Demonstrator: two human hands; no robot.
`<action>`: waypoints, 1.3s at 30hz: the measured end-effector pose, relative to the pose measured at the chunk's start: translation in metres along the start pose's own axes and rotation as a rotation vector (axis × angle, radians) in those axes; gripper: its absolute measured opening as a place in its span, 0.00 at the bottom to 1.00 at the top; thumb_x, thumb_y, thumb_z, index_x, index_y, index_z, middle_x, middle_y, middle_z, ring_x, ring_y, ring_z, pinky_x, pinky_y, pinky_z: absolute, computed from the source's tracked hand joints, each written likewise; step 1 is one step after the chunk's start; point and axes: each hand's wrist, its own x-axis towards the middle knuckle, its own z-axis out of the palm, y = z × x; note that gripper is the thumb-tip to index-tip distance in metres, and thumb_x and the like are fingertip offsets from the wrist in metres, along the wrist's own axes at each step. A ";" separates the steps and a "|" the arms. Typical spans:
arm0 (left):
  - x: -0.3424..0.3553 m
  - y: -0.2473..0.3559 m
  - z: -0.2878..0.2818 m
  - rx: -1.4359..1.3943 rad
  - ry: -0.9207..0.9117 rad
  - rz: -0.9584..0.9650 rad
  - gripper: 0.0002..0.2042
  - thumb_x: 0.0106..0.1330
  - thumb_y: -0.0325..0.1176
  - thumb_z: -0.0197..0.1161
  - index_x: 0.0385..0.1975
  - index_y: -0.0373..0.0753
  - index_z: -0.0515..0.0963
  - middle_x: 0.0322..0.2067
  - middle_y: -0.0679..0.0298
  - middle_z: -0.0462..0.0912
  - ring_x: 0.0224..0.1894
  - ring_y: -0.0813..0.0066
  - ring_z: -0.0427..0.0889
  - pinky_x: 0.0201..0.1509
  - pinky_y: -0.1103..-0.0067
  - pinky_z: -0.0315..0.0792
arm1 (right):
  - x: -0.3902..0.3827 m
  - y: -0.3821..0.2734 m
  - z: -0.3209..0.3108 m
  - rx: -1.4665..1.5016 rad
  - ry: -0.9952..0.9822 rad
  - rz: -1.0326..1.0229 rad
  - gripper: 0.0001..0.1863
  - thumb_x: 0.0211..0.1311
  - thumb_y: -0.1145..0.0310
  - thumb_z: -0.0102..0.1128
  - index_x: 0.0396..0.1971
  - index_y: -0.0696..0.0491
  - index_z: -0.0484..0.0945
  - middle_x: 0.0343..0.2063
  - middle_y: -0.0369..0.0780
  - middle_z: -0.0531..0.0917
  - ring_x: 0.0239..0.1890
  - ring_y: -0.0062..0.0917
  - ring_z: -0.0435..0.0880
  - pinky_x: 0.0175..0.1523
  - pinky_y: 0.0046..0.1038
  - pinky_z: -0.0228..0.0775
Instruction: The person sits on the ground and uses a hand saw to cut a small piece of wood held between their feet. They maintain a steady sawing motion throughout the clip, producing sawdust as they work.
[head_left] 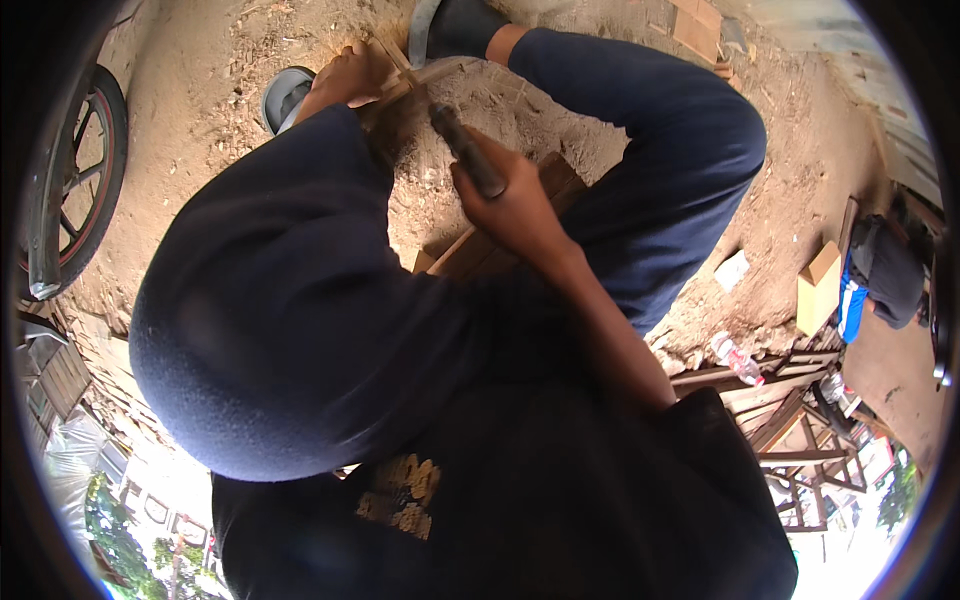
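Observation:
My right hand (500, 190) is closed on the dark handle (455, 140) of a hand tool, whose thin blade (405, 70) points up toward my left hand. My left hand (350, 72) has its fingers curled on a piece of wood (435, 70) by my feet. One foot in a dark sandal (450, 25) lies just right of that hand; another grey sandal (280, 95) shows to its left. A wooden board (470, 255) lies between my legs, partly hidden by my right arm and clothing. My bent right leg (680, 180) reaches out beside the work.
A wheel (90, 180) stands at far left on dirt ground. On the right are a yellow board (815, 285), a plastic bottle (735, 355), wooden frames (805, 455) and dark and blue cloth (890, 270), possibly a person. Cardboard (695, 25) and corrugated sheeting (830, 40) show at top right.

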 end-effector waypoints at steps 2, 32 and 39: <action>-0.005 -0.001 -0.001 -0.018 -0.010 0.027 0.41 0.48 0.44 0.75 0.58 0.31 0.60 0.55 0.41 0.72 0.59 0.45 0.75 0.61 0.62 0.72 | -0.029 0.028 0.006 -0.102 0.142 -0.263 0.26 0.62 0.76 0.60 0.60 0.65 0.69 0.42 0.52 0.84 0.47 0.25 0.84 0.53 0.24 0.72; -0.007 0.002 -0.008 -0.118 -0.096 0.016 0.42 0.43 0.33 0.74 0.60 0.35 0.59 0.56 0.39 0.71 0.61 0.40 0.72 0.63 0.59 0.70 | 0.058 0.004 0.032 0.106 0.034 -0.095 0.25 0.62 0.77 0.56 0.60 0.63 0.69 0.49 0.51 0.82 0.54 0.29 0.81 0.58 0.28 0.70; -0.010 0.003 -0.011 -0.137 -0.059 -0.024 0.40 0.45 0.32 0.73 0.61 0.36 0.60 0.57 0.42 0.70 0.61 0.43 0.72 0.63 0.60 0.70 | 0.029 0.040 0.044 -0.005 0.216 -0.389 0.24 0.63 0.75 0.56 0.59 0.63 0.70 0.26 0.40 0.81 0.27 0.16 0.75 0.35 0.25 0.72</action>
